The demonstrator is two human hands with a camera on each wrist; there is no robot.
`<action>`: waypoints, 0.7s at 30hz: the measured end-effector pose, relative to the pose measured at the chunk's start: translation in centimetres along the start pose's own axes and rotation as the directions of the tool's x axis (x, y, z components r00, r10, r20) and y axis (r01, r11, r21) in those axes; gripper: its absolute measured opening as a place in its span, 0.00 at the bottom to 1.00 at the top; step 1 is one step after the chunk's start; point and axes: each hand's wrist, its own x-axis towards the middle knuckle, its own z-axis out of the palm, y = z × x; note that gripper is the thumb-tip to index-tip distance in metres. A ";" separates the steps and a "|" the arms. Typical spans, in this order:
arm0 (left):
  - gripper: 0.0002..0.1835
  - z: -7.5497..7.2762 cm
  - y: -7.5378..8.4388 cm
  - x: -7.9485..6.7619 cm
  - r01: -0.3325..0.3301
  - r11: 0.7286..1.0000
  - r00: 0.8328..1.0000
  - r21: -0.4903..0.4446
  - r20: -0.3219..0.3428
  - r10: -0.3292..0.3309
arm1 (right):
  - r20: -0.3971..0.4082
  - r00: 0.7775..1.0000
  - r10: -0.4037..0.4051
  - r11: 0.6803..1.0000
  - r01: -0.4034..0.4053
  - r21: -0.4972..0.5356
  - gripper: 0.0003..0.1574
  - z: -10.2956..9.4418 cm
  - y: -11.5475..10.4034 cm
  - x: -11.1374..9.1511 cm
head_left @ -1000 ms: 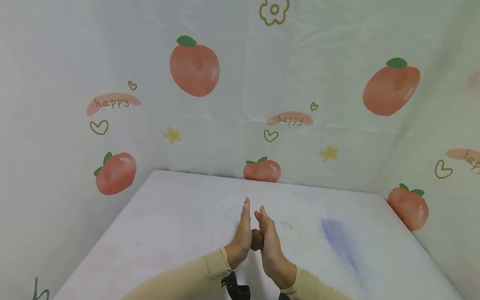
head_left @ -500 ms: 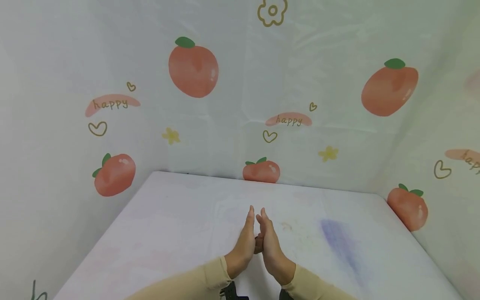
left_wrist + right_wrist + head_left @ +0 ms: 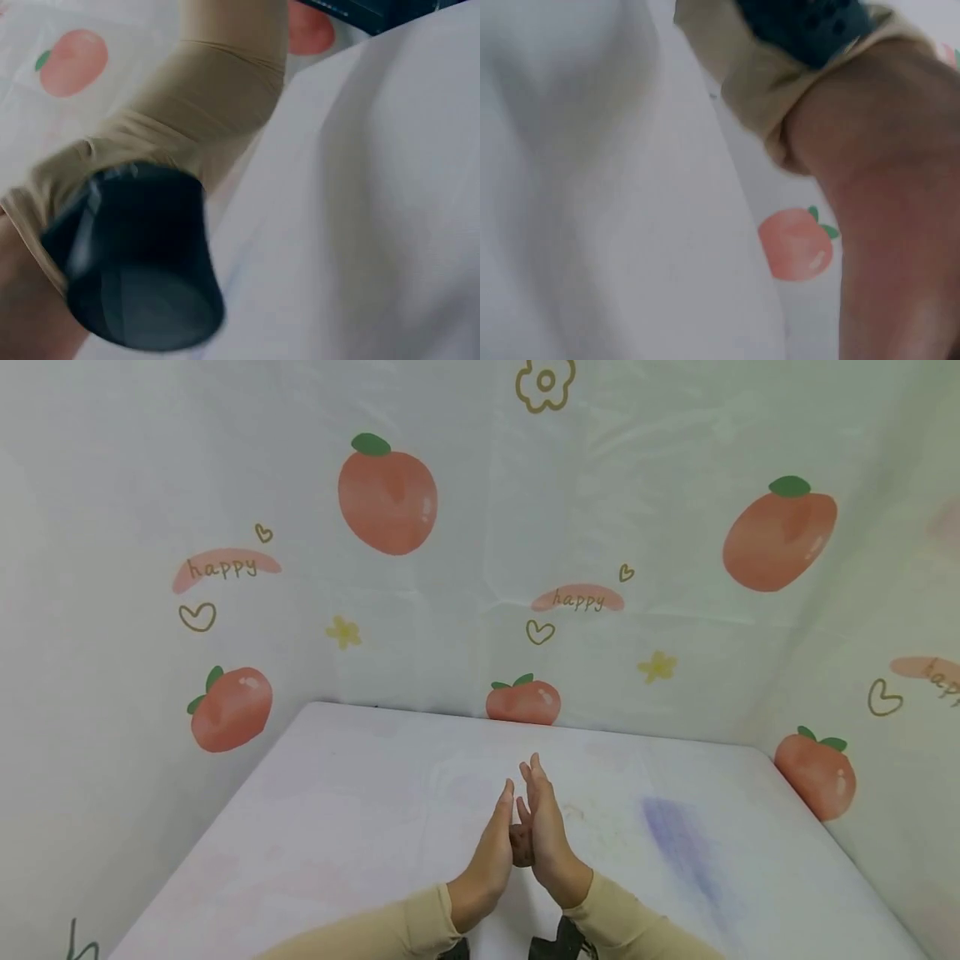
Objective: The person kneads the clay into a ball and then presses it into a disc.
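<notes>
A small brown roundish lump (image 3: 521,845) sits between the two palms in the head view, mostly covered by the hands. My left hand (image 3: 491,852) presses against its left side, fingers straight and pointing away from me. From the right, my right hand (image 3: 551,835) presses on the lump with its fingers extended, reaching farther forward than the left. In the left wrist view only the edge of the left wrist (image 3: 30,292) and the sleeve show. The right wrist view shows the right wrist (image 3: 877,142) and part of the hand; the lump is out of sight in both.
Below the hands spreads a white table (image 3: 360,793) with a purple smear (image 3: 682,843) on the right. A white curtain with fruit prints (image 3: 450,610) stands behind and at both sides. Dark wrist mounts (image 3: 142,255) sit at the cuffs.
The hands have slid against each other with the lump between them: first the left drew back toward me, then the right moved forward. The lump has shifted slightly right.
</notes>
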 end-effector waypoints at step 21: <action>0.35 0.2 0.1 -0.9 -0.122 0.985 0.991 0.122 -0.031 0.127 | -0.061 0.990 -0.130 0.991 0.128 -0.034 0.37 -0.5 0.8 1.7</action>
